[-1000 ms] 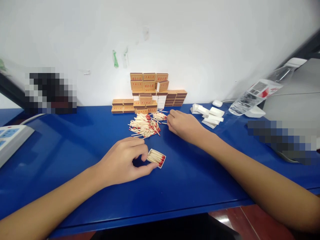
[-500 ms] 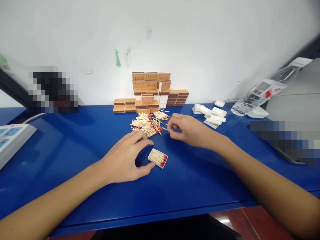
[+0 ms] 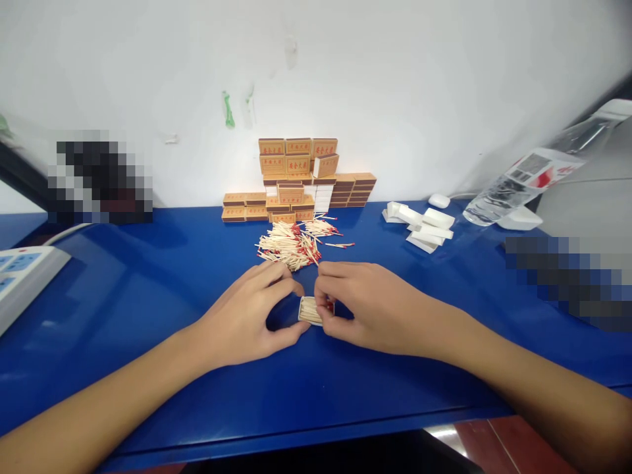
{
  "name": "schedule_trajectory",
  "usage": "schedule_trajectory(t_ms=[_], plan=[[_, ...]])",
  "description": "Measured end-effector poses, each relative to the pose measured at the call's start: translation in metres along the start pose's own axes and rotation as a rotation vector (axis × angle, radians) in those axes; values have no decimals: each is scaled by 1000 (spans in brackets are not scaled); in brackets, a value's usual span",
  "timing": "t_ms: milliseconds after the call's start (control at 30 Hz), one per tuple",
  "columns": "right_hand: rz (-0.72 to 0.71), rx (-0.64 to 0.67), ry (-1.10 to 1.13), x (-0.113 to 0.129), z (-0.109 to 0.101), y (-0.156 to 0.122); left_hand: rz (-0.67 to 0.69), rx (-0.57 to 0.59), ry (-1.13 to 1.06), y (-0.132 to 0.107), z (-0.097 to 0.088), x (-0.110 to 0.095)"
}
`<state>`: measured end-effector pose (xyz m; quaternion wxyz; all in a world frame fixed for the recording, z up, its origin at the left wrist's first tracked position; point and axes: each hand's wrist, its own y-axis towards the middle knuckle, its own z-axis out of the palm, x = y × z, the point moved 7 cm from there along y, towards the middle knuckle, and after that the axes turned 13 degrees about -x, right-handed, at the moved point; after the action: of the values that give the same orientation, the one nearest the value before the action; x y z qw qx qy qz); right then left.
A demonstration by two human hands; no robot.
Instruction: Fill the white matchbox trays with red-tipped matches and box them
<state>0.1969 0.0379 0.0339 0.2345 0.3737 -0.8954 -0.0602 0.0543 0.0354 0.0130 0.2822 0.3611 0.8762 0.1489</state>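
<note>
A small open matchbox tray [image 3: 309,309] holding red-tipped matches lies on the blue table [image 3: 148,296] between my hands. My left hand [image 3: 247,316] curls round its left end, thumb and forefinger touching it. From the right, my right hand [image 3: 355,303] has its fingers pinched over the tray's right end, covering the match heads. What the fingers hold, if anything, is hidden. A loose pile of matches [image 3: 291,243] lies just beyond the hands.
Stacked brown matchboxes [image 3: 296,178] stand against the white wall. Several white empty trays [image 3: 424,227] lie at the right. A plastic water bottle [image 3: 523,181] leans further right. A white power strip [image 3: 20,276] sits at the left edge.
My right hand has come back from the match pile to the tray and now covers its right end. My left hand has stayed at the tray.
</note>
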Motion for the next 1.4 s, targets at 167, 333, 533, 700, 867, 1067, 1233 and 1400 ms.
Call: schedule_trajectory(t_ms=[167, 333, 533, 700, 867, 1067, 1233, 1400], plan=[[-55, 42, -25, 7, 1, -2, -17, -1, 1, 1, 0, 1], [-82, 29, -41, 4, -2, -3, -13, -5, -5, 2, -1, -1], [-117, 71, 69, 6, 1, -3, -8, -10, -3, 1, -1, 0], [-52, -84, 81, -24, -18, 7, -10, 2, 3, 0, -1, 1], [98, -284, -163, -94, -33, 17, -8, -10, 3, 0, -2, 0], [121, -252, -114, -119, -17, 25, -4, -12, 4, -1, -1, 1], [126, -226, -121, -114, -16, 28, -6, -7, 3, 0, -1, 1], [177, -312, -98, -109, -18, 31, -11, -2, 0, 0, -1, 0]])
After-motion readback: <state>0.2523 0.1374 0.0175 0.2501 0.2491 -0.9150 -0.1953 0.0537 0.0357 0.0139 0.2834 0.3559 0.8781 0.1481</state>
